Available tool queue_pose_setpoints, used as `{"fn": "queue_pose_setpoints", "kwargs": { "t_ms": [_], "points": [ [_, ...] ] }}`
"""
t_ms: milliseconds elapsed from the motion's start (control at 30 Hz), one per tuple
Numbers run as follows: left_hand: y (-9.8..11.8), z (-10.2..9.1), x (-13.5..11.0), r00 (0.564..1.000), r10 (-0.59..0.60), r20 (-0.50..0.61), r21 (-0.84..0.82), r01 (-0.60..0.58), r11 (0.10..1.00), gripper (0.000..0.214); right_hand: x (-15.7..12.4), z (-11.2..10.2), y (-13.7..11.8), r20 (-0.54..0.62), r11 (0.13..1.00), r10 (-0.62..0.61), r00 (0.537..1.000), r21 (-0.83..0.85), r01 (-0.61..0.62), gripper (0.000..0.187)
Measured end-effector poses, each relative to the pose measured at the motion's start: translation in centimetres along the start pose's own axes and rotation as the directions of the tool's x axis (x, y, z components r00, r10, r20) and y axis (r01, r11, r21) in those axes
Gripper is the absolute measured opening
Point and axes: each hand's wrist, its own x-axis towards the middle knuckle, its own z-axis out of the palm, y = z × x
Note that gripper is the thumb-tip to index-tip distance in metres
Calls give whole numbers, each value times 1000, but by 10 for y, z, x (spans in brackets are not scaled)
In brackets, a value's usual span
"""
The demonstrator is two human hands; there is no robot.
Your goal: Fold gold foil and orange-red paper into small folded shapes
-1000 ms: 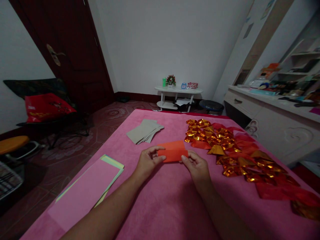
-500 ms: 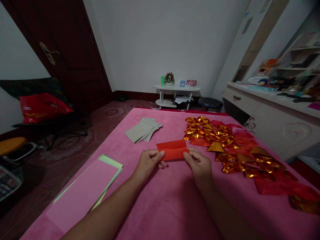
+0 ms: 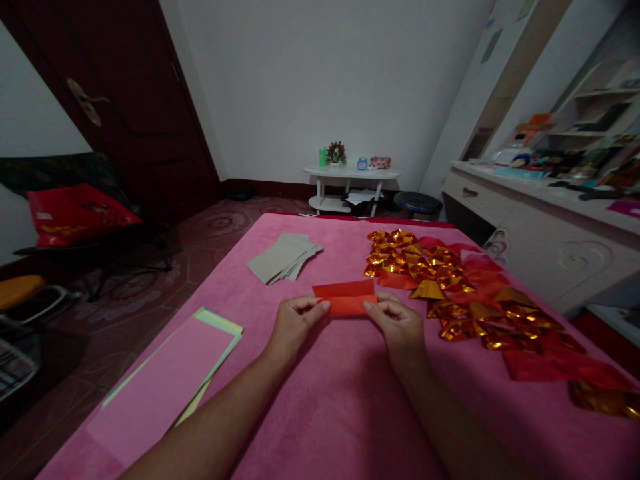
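Observation:
A small sheet of red paper [image 3: 347,297] is stretched between my two hands, a crease running along its length. My left hand [image 3: 299,323] pinches its left end, thumb on top. At the right end my right hand [image 3: 399,323] grips it the same way. Beyond my left hand lies a fanned stack of grey paper sheets [image 3: 283,259]. To the right spread many folded gold and red foil paper pieces [image 3: 427,289]. Longer pink, green and yellow paper sheets [image 3: 170,380] lie by my left forearm.
The pink cloth [image 3: 310,413] covers the table. Behind it are a low white side table [image 3: 350,172] and a dark round stool [image 3: 417,203]. A white cabinet [image 3: 550,227] stands on the right; a chair with a red bag [image 3: 83,215] is on the left.
The lower part of the red paper looks slightly narrower and the fingers of my left hand are tucked in more behind it. The view has shifted slightly.

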Motion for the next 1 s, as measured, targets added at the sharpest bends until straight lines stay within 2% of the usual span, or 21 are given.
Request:
{"fn": "queue_pose_setpoints", "kwargs": {
  "t_ms": [67, 167, 400, 667, 833, 933, 1000],
  "points": [
    [1, 1, -1, 998, -45, 38, -75, 47, 996, 34, 0, 0, 1, -3, 1000, -12, 1000, -19, 12, 26],
    [2, 2, -2, 996, -49, 74, -133, 59, 989, 36, 0, 0, 4, -6, 999, -2, 1000, -46, 2, 28],
    [1, 2, 0, 995, -98, 20, -151, 100, 983, 28, 3, -1, 7, -82, 994, -42, 996, -102, 33, 30],
    [1, 1, 1, 997, -64, -30, 8, 64, 998, 28, 2, 0, 13, -53, 985, -71, 996, -160, 62, 28],
    [-3, -2, 4, 999, -38, -20, 106, 40, 994, 26, 0, 1, 10, -69, 949, -172, 983, -278, 147, 17],
    [-3, -5, 6, 1000, 19, -12, 203, -16, 979, 24, -1, 1, 9, -73, 931, -212, 975, -318, 179, 15],
    [-2, -7, 7, 997, 79, -7, 269, -74, 960, 25, -1, 1, 10, -49, 936, -188, 981, -312, 164, 15]
  ]
}}
